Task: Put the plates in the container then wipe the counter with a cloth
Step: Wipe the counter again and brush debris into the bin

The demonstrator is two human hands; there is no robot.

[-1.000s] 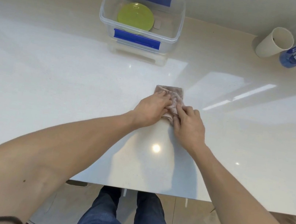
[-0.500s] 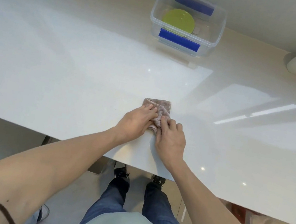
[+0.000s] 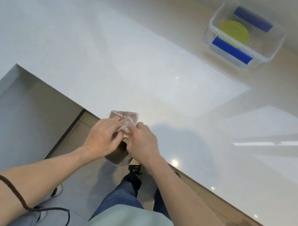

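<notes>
The cloth (image 3: pixel 126 118) lay at the near edge of the counter (image 3: pixel 150 70), part of it flat on the top and part hanging over the edge below the hands. The left hand (image 3: pixel 103 137) was curled on its left side, fingers closed over the fabric. The right hand (image 3: pixel 142 143) pinched the bunched middle of it from the right, fingertips touching those of the left. Both hands were bare and sat just at the counter's edge, over the floor (image 3: pixel 17 122).

Far off at the back right of the counter stood the container (image 3: pixel 269 53), clear with blue clips on its two long sides. A green plate (image 3: pixel 233 31) lay flat inside it; whether more plates were stacked under it could not be told. The counter between cloth and container was glossy, with bright reflections. A dark cable (image 3: pixel 16 191) crossed the left forearm.
</notes>
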